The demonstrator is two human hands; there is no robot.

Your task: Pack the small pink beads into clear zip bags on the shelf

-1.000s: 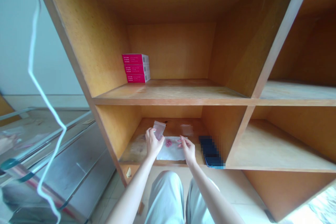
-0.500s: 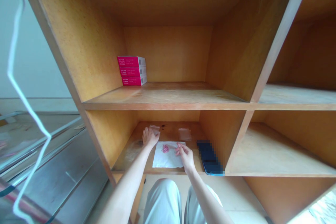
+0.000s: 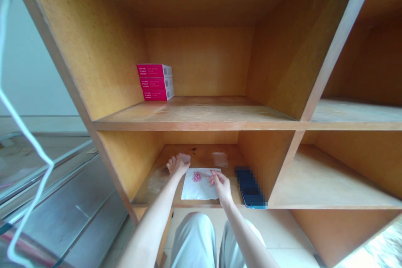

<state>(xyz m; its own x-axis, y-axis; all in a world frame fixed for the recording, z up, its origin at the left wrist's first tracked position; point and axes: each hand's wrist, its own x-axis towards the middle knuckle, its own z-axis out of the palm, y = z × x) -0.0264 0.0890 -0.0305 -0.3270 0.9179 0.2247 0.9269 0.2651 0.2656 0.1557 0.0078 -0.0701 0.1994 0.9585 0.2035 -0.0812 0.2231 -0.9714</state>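
On the lower shelf lies a white sheet [image 3: 197, 192], paper or cloth, with a small cluster of pink beads or pills [image 3: 197, 176] on it. My left hand [image 3: 176, 165] is beyond the sheet's far left corner. Its thumb side grips a small clear plastic bag [image 3: 185, 158], while the other fingers are spread. Over the right side of the sheet is my right hand [image 3: 221, 183], its fingers loosely bent and a little apart, nothing visible between them. A second clear plastic bag [image 3: 220, 159] lies flat behind the sheet, to the right.
A dark, pixelated object with a blue edge [image 3: 256, 201] lies right of the sheet by the compartment wall. Stacked pink boxes [image 3: 155, 83] stand on the upper shelf [image 3: 201, 113], at left. A white cable [image 3: 34, 144] hangs at far left. My knees are below the shelf edge.
My left hand has shifted slightly left, and the small bag in it has tilted with its fingers spreading more. My right hand stays over the sheet. The view has moved slightly.
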